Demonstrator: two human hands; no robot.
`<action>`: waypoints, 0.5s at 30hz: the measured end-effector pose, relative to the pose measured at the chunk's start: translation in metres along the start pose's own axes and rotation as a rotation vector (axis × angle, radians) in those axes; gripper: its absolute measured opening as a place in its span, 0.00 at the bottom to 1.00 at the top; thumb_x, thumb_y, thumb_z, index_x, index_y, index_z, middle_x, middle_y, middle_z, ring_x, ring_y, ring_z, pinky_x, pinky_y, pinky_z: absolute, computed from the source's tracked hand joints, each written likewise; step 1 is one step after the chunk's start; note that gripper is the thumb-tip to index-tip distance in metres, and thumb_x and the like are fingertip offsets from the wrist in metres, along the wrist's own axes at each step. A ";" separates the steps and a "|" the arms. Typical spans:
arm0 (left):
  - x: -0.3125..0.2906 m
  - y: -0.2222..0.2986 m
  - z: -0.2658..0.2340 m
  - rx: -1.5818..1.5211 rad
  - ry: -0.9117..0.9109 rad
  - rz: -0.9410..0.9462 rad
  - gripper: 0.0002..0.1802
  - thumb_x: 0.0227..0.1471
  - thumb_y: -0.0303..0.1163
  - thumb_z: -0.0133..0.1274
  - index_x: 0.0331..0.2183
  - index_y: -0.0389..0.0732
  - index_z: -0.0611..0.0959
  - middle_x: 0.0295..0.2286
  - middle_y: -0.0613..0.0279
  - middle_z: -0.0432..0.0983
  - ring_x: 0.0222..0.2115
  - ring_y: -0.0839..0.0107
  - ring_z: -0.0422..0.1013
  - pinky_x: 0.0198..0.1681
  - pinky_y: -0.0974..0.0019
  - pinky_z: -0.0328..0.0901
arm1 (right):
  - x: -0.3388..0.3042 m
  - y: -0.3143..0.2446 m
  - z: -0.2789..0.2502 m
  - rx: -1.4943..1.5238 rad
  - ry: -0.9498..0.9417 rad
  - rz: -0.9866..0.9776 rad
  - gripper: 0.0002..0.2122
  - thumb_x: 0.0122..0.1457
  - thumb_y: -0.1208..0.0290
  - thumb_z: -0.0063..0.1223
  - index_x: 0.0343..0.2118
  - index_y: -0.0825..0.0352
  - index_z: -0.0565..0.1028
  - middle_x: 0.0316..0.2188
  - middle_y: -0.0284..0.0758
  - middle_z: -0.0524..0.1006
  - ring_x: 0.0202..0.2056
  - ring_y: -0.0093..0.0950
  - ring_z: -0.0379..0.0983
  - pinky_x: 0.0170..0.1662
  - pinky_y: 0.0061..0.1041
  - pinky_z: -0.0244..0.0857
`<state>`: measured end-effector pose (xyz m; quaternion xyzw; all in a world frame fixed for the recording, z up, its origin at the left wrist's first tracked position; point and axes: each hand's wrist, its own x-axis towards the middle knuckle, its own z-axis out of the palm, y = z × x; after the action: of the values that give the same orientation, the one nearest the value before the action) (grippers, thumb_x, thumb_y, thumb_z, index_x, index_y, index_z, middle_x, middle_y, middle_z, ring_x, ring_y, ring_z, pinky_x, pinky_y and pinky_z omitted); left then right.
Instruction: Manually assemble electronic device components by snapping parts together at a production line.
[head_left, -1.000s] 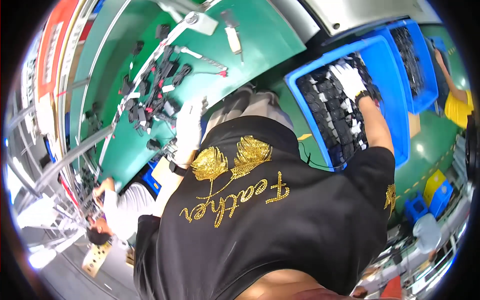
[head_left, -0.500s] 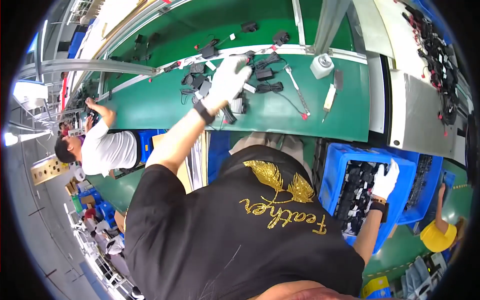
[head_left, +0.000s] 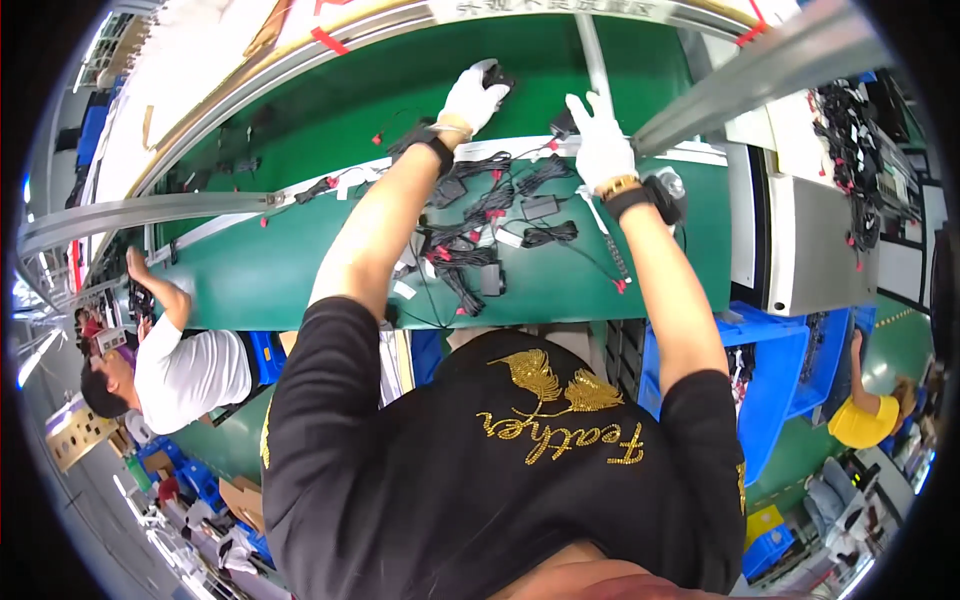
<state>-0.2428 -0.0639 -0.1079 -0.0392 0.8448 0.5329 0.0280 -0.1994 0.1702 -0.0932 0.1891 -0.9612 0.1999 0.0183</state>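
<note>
At the far side, over the green belt, my left hand [head_left: 470, 100] in a white glove is closed on a black power adapter [head_left: 498, 78]. My right hand [head_left: 605, 150], gloved too, reaches across the metal rail with its fingers apart. Just beside its fingers lies another black adapter [head_left: 564, 124], and I see nothing held in that hand. Nearer to me, a tangle of black adapters and cables [head_left: 470, 240] with red tips and white tags spreads over the green table [head_left: 290, 265].
A white-handled tool [head_left: 600, 222] lies right of the tangle. A metal post [head_left: 760, 80] slants in at the upper right. Below the table's right end stand blue bins [head_left: 775, 375]. More black cables [head_left: 845, 165] lie at far right. Co-workers sit to the left [head_left: 195, 375] and right [head_left: 865, 420].
My left hand has moved farther away, from above the table to an adapter on the belt. My right hand has come up from the blue bin to the rail. The tangle looks more spread.
</note>
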 end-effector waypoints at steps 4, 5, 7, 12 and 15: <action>-0.060 0.071 -0.056 -0.798 -0.128 -0.011 0.27 0.59 0.35 0.43 0.57 0.32 0.62 0.41 0.51 0.71 0.33 0.65 0.73 0.29 0.70 0.68 | 0.042 0.026 0.044 -0.240 -0.176 0.001 0.15 0.54 0.74 0.45 0.45 0.60 0.72 0.47 0.42 0.73 0.41 0.41 0.74 0.45 0.38 0.69; -0.077 0.080 -0.070 -1.042 -0.149 -0.046 0.26 0.59 0.35 0.41 0.56 0.32 0.63 0.38 0.53 0.71 0.34 0.65 0.72 0.29 0.70 0.66 | 0.048 0.027 0.053 -0.255 -0.228 0.064 0.10 0.53 0.71 0.49 0.39 0.61 0.75 0.42 0.42 0.76 0.40 0.41 0.76 0.44 0.38 0.70; -0.114 0.096 -0.092 -1.324 -0.242 -0.048 0.25 0.59 0.33 0.42 0.56 0.32 0.64 0.37 0.54 0.71 0.36 0.66 0.71 0.31 0.70 0.67 | 0.047 0.009 0.045 -0.122 -0.157 0.100 0.09 0.52 0.70 0.49 0.35 0.63 0.77 0.38 0.44 0.78 0.41 0.43 0.75 0.45 0.38 0.70; -0.182 0.130 -0.092 -1.024 -0.038 0.097 0.26 0.57 0.28 0.44 0.56 0.32 0.63 0.40 0.54 0.70 0.37 0.65 0.69 0.34 0.69 0.68 | 0.008 -0.043 -0.019 0.730 0.038 0.231 0.19 0.51 0.66 0.57 0.45 0.71 0.72 0.39 0.44 0.77 0.40 0.36 0.75 0.45 0.32 0.69; -0.192 0.137 -0.090 -0.742 -0.022 -0.037 0.27 0.58 0.32 0.44 0.56 0.30 0.62 0.41 0.51 0.69 0.38 0.61 0.68 0.32 0.67 0.68 | -0.037 -0.075 -0.069 1.063 0.166 0.133 0.22 0.56 0.70 0.52 0.52 0.75 0.65 0.46 0.45 0.70 0.46 0.39 0.71 0.53 0.39 0.64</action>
<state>-0.0650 -0.0799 0.0710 -0.0563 0.5931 0.8026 0.0307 -0.1399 0.1475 -0.0054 0.0947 -0.7329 0.6735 -0.0167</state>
